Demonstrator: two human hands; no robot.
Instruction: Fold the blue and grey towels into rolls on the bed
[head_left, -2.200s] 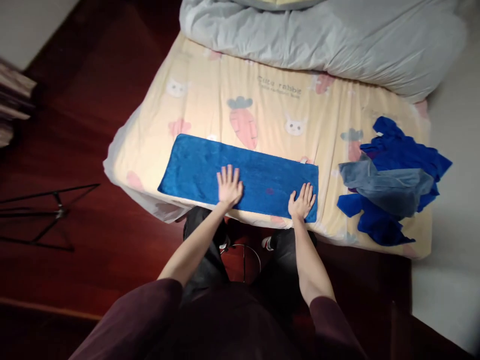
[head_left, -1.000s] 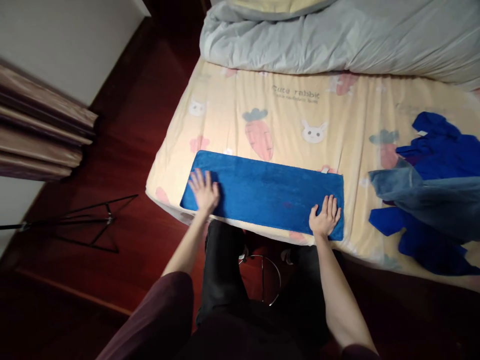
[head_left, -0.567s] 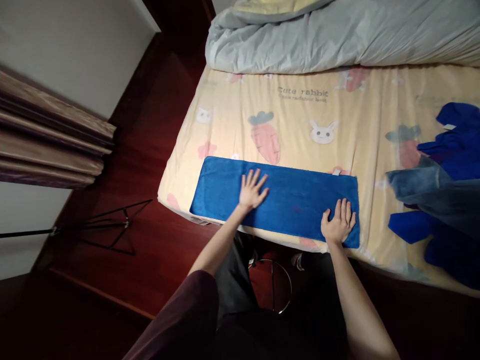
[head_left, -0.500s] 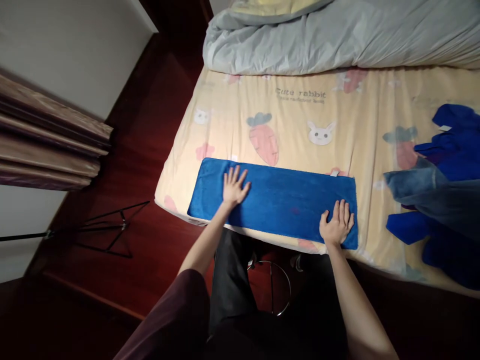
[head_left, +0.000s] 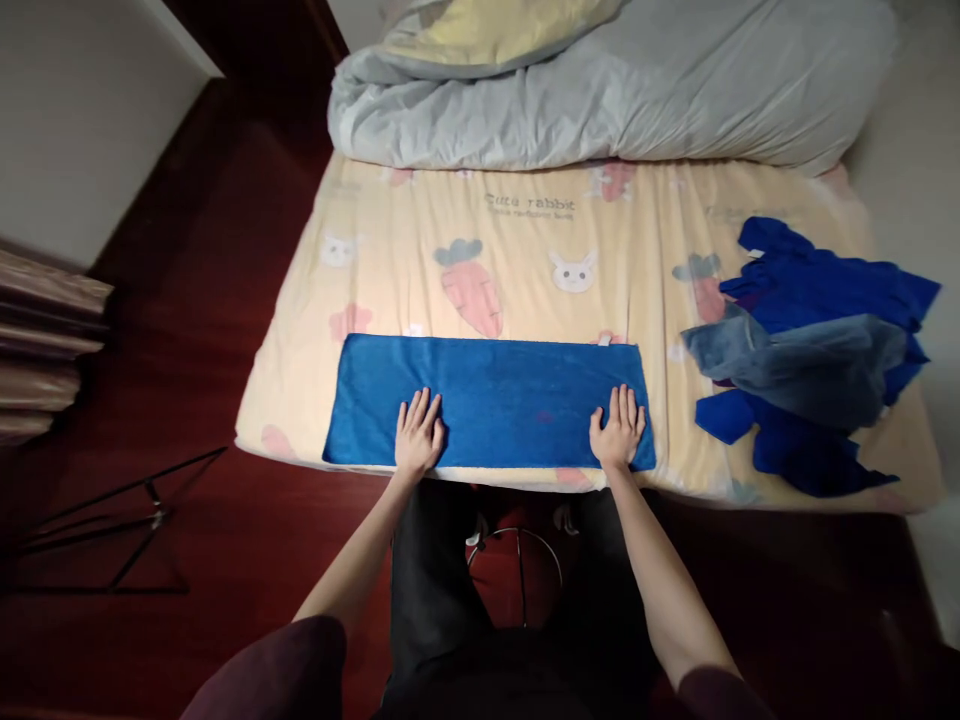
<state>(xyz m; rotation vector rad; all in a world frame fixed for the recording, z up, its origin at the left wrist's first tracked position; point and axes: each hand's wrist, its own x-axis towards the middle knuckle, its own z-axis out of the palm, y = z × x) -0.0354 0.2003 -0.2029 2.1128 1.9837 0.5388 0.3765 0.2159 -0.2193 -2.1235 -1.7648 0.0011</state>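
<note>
A blue towel (head_left: 495, 400) lies flat as a long rectangle along the near edge of the bed, with a small white tag (head_left: 604, 341) at its far side. My left hand (head_left: 419, 436) rests on the towel left of its middle, palm down and fingers stretched out. Close to the towel's right end lies my right hand (head_left: 619, 428), also flat with fingers extended. Neither hand grips anything.
The bed (head_left: 382, 220) has a cream sheet with rabbits and carrots. A rolled grey quilt (head_left: 600, 110) lies across its far part. Crumpled blue cloths (head_left: 832, 285) and a grey-blue cloth (head_left: 810, 360) form a pile at right. A black tripod (head_left: 142, 520) stands on the floor at left.
My left hand has slid nearer the towel's front edge. The right hand stays near the right end. The view has turned right, showing the whole cloth pile.
</note>
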